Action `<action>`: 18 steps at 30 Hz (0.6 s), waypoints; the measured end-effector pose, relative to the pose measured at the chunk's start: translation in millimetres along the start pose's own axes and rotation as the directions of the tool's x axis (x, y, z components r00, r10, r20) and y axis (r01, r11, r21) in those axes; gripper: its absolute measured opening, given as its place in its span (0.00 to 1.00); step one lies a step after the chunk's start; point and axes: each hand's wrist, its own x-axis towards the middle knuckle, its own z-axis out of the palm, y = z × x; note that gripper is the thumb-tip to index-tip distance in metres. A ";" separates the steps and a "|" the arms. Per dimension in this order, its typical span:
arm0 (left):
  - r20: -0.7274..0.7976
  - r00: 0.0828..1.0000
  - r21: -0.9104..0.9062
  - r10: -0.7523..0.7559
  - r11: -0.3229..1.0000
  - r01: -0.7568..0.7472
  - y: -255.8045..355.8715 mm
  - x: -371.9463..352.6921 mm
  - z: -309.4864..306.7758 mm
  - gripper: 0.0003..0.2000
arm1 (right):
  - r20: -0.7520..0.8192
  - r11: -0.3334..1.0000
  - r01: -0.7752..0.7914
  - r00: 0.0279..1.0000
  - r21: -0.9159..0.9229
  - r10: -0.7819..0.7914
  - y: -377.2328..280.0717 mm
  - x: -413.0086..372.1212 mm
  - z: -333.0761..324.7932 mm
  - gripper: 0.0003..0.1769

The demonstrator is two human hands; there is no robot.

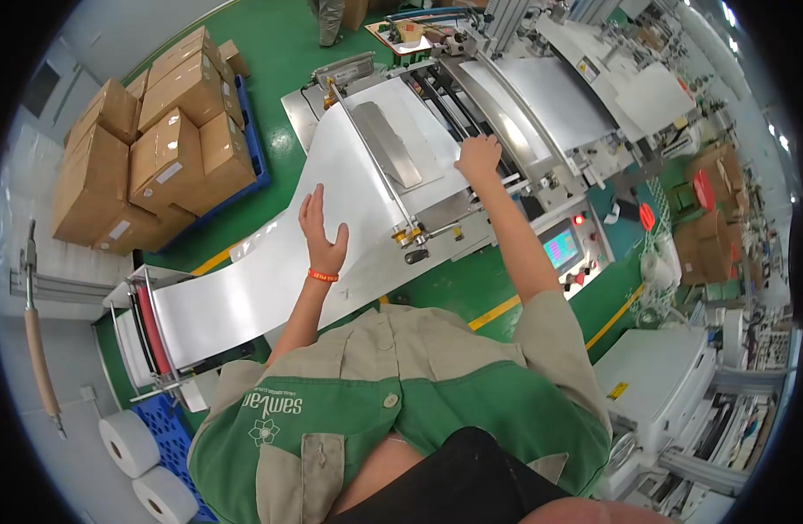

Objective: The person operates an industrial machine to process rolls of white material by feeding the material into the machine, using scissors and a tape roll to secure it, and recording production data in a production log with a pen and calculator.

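Note:
My left hand (323,234) is held over a wide white sheet (231,306), fingers stretched up and thumb apart, with nothing in it. An orange wristband (323,276) is on that wrist. My right hand (478,160) reaches to the sheet's far right edge, beside the dark rollers (445,105) of the machine. Its fingers are curled in; whatever they grip is hidden. Between the hands, a flat metal plate (385,144) lies on the sheet, under a thin crossbar (366,148) with brass-coloured fittings.
A control panel (563,249) with a lit screen and red buttons sits right of my right arm. The sheet runs from a red roller (152,332) at left. Cardboard boxes (170,162) stand on a blue pallet. White rolls (129,444) lie lower left. Another person's leg (329,22) shows at the top.

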 end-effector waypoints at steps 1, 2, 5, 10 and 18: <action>0.029 1.000 -0.014 -0.006 1.000 0.007 0.1 -0.2 -2.5 0.36 | 0.079 0.999 -0.038 0.996 0.031 0.035 -1.1 -1.0 -3.7 0.08; 0.052 0.999 -0.034 -0.006 0.999 0.008 -1.3 3.8 -3.3 0.36 | 0.148 0.995 -0.078 0.987 0.054 0.069 -0.9 3.2 -10.6 0.10; 0.103 0.994 -0.074 0.045 0.997 -0.037 1.0 22.2 -4.2 0.35 | 0.390 0.980 -0.129 0.919 0.153 0.060 8.6 15.7 -10.0 0.18; 0.274 0.958 -0.237 0.081 0.971 -0.015 25.3 59.4 34.4 0.33 | 0.321 0.957 -0.104 0.947 0.271 0.012 40.2 31.0 -7.1 0.12; 0.720 0.694 0.205 0.022 0.948 -0.243 27.9 146.3 215.1 0.39 | 0.098 0.964 -0.107 0.992 0.242 0.086 104.2 47.7 -17.6 0.07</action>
